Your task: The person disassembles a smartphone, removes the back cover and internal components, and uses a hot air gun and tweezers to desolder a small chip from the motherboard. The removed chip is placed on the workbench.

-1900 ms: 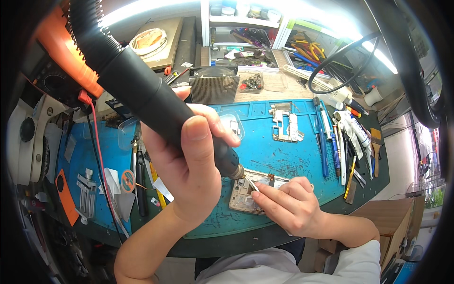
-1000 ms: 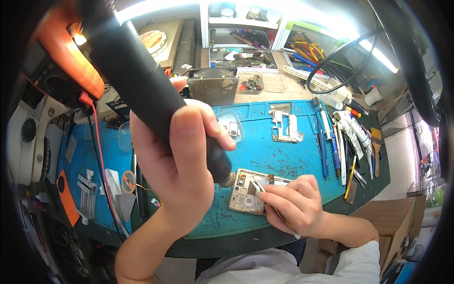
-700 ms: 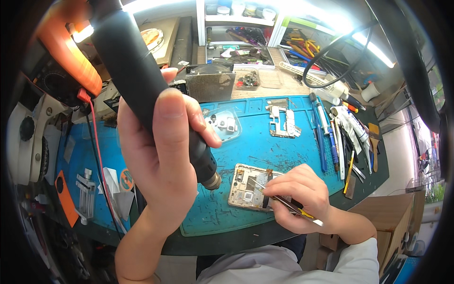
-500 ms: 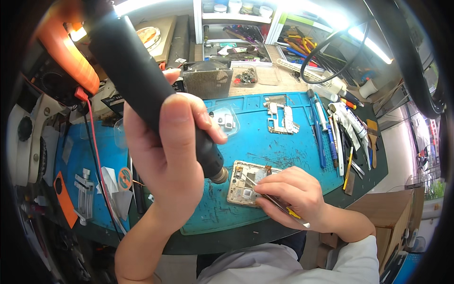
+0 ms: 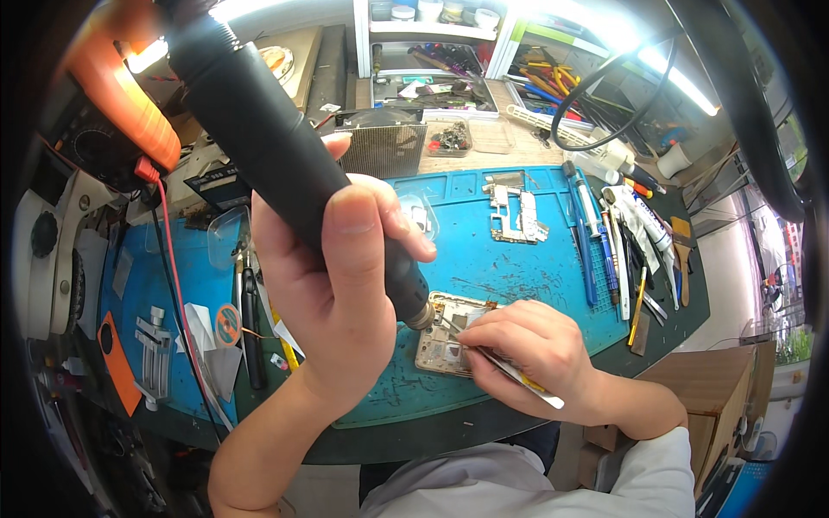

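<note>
My left hand [image 5: 337,293] is closed round the black handle of a hot-air gun [image 5: 263,134], which slants down to the right. Its metal nozzle [image 5: 421,319] hangs over the left edge of an opened phone housing [image 5: 434,355]. That housing lies on a blue work mat [image 5: 389,393]. In my right hand [image 5: 537,345], a pair of tweezers [image 5: 528,380] is pinched between thumb and fingers, tips angled toward the upper left part of the housing, close to the nozzle. My right fingers cover the housing's right side, so what the tips touch is hard to make out.
A bare phone circuit board [image 5: 518,212] lies farther back on the mat. Several pens, brushes and hand tools crowd the right side. An orange meter [image 5: 125,104] with a red lead stands at left. A small metal clamp [image 5: 155,358] lies at lower left.
My left hand has moved right with the hot-air gun, bringing its nozzle over the housing's left edge. My right hand has shifted slightly, still holding the tweezers.
</note>
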`<state>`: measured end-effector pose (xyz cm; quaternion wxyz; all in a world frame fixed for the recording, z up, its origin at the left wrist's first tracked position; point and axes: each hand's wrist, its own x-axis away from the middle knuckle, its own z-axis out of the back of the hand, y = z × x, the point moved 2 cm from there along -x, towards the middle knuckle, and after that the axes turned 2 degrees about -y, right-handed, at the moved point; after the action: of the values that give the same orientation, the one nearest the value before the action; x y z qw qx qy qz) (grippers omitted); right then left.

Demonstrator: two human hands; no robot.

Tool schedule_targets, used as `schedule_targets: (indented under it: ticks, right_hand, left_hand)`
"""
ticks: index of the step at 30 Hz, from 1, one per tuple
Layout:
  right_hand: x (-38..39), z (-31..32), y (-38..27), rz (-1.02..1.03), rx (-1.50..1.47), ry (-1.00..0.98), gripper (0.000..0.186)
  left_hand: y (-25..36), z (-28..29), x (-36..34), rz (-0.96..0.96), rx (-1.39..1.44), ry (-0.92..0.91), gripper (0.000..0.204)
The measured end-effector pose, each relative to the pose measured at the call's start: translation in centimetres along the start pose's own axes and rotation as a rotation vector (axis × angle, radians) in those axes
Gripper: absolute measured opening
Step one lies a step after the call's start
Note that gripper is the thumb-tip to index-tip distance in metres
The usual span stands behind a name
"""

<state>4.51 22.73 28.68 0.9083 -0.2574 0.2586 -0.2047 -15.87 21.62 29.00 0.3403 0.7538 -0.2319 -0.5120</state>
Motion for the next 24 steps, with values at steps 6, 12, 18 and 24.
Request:
schedule_targets:
  ticks: [6,12,18,24]
  right_hand:
    - [-0.9,0.6,-1.4,-0.058,0.073,-0.103,0.020]
    - [-0.3,-0.6,-1.6,0.018,0.164,-0.016,0.024]
    - [1.4,-1.9,-1.0,0.158,0.286,0.054,0.031]
    - [1.9,-2.1,-1.0,0.209,0.329,0.057,0.033]
  left_hand:
    - [0.1,0.0,-0.1,0.003,-0.006,0.003,0.044]
    - [0.0,0.1,-0.1,-0.002,0.000,-0.010,0.043]
    - [0.0,-0.1,-0.2,-0.009,0.029,-0.009,0.042]
    - [0.0,-0.1,-0.1,-0.015,0.019,-0.003,0.042]
